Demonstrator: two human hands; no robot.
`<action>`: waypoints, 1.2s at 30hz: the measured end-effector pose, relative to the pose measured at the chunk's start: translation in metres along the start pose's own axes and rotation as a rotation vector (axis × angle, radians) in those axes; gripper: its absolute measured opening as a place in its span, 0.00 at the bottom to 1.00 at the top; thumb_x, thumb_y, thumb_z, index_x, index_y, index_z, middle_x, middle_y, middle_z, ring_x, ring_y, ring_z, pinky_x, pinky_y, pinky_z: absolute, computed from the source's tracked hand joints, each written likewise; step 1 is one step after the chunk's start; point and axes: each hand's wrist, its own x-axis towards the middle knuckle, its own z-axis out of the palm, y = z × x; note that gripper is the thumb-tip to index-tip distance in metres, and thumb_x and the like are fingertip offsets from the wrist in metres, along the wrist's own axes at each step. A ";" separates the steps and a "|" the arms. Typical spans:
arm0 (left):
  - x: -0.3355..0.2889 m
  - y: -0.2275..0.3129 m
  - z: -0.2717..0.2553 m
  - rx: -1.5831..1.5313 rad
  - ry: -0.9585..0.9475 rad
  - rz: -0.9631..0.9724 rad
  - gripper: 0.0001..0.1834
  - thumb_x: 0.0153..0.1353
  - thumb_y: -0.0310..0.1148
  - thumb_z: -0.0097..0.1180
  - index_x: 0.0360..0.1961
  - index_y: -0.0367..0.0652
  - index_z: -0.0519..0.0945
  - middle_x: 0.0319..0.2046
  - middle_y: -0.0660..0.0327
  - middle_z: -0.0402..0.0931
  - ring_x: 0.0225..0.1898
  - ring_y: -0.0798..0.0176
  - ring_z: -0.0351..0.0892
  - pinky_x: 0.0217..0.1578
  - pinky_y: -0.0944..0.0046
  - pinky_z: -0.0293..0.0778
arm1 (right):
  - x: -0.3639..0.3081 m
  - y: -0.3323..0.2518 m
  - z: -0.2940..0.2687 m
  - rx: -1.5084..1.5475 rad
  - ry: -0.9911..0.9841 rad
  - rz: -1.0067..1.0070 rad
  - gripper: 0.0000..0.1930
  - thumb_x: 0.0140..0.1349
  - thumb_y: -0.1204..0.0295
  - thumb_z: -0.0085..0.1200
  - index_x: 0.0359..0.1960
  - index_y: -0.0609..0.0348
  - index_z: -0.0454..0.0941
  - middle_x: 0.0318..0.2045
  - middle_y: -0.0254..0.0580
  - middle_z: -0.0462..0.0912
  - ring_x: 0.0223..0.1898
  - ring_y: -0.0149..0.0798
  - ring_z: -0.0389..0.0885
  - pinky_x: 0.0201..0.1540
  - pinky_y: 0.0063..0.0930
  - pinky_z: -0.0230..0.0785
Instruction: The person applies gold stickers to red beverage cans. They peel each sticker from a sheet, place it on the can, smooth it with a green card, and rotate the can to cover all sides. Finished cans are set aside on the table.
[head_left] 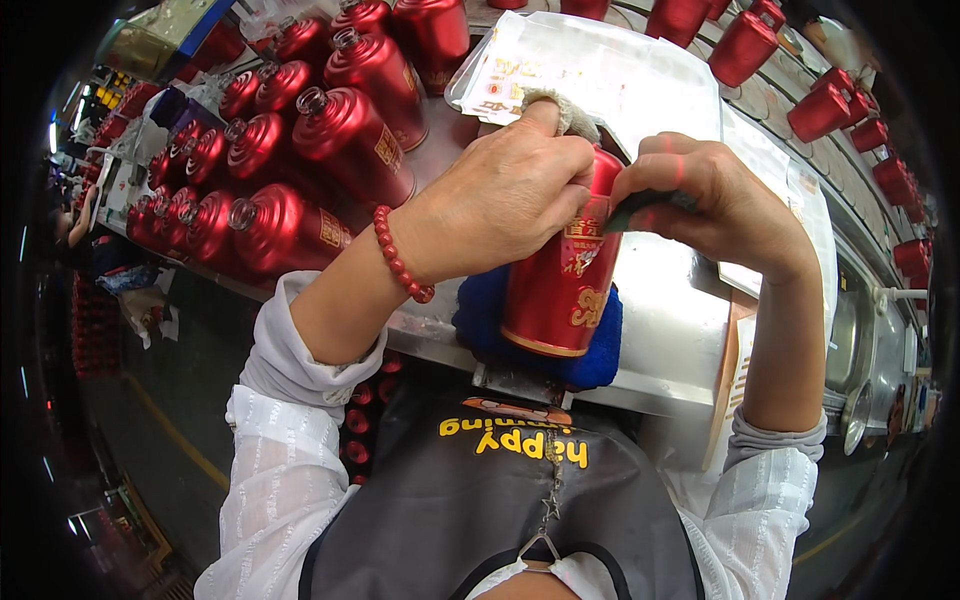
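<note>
A red metallic bottle (545,295) with gold and pink decoration lies tilted in front of me, its base toward me. It rests on a folded blue cloth (604,350) at the table's near edge. My left hand (510,190), with a red bead bracelet at the wrist, is closed against the bottle's upper left side. A greyish-white cloth (570,112) pokes out beyond its fingers. My right hand (715,195) is closed on a dark green pad (650,203), its fingertips at the bottle's right side. The bottle's neck is hidden behind my hands.
Several red bottles (350,140) with clear tops crowd the metal table's left side. White printed sheets (620,75) lie beyond my hands. Along the far right, more red bottles (745,50) stand on a slatted conveyor (770,120). A metal basin (855,310) is at the right.
</note>
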 end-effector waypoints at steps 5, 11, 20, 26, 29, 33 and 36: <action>0.000 0.002 -0.002 0.018 -0.016 -0.008 0.06 0.65 0.32 0.58 0.37 0.42 0.78 0.32 0.50 0.68 0.38 0.50 0.71 0.40 0.56 0.70 | 0.001 -0.009 -0.004 0.005 -0.042 -0.011 0.16 0.51 0.82 0.68 0.42 0.56 0.84 0.31 0.37 0.79 0.38 0.41 0.80 0.39 0.33 0.75; 0.000 0.001 0.000 0.031 -0.007 -0.001 0.06 0.65 0.33 0.58 0.37 0.42 0.77 0.33 0.49 0.68 0.37 0.49 0.72 0.39 0.56 0.70 | 0.005 -0.014 0.000 -0.039 -0.037 -0.054 0.14 0.50 0.82 0.68 0.40 0.59 0.84 0.33 0.45 0.83 0.37 0.50 0.83 0.41 0.39 0.76; -0.001 0.001 -0.001 0.050 0.010 0.026 0.07 0.65 0.33 0.58 0.38 0.41 0.76 0.34 0.47 0.67 0.35 0.46 0.73 0.38 0.54 0.72 | 0.006 -0.017 0.000 -0.026 -0.075 -0.067 0.13 0.50 0.81 0.68 0.39 0.60 0.83 0.34 0.45 0.82 0.38 0.51 0.82 0.41 0.40 0.76; 0.000 0.001 0.000 0.065 0.010 0.034 0.08 0.65 0.33 0.58 0.39 0.41 0.76 0.35 0.48 0.67 0.34 0.46 0.74 0.37 0.54 0.73 | 0.004 -0.019 0.004 -0.024 0.009 0.001 0.12 0.51 0.80 0.67 0.38 0.59 0.83 0.34 0.46 0.82 0.38 0.52 0.82 0.42 0.41 0.76; -0.001 0.001 0.000 0.072 0.007 0.031 0.08 0.65 0.34 0.58 0.40 0.41 0.76 0.35 0.48 0.67 0.34 0.46 0.75 0.38 0.54 0.73 | -0.003 -0.019 0.009 -0.062 -0.026 -0.044 0.12 0.51 0.80 0.67 0.38 0.58 0.84 0.35 0.46 0.82 0.38 0.52 0.82 0.42 0.41 0.76; -0.001 0.001 -0.001 0.066 0.011 0.034 0.08 0.65 0.34 0.59 0.40 0.41 0.76 0.35 0.49 0.67 0.34 0.46 0.75 0.38 0.54 0.74 | -0.022 -0.028 0.005 -0.058 -0.008 0.078 0.19 0.52 0.84 0.64 0.47 0.59 0.81 0.35 0.42 0.79 0.41 0.45 0.79 0.40 0.35 0.73; -0.002 0.002 0.000 0.060 0.014 0.025 0.08 0.65 0.33 0.59 0.39 0.41 0.76 0.36 0.49 0.67 0.35 0.47 0.75 0.39 0.54 0.73 | -0.034 -0.040 0.024 -0.206 0.247 0.152 0.23 0.53 0.89 0.58 0.53 0.62 0.78 0.39 0.46 0.80 0.43 0.46 0.79 0.43 0.37 0.73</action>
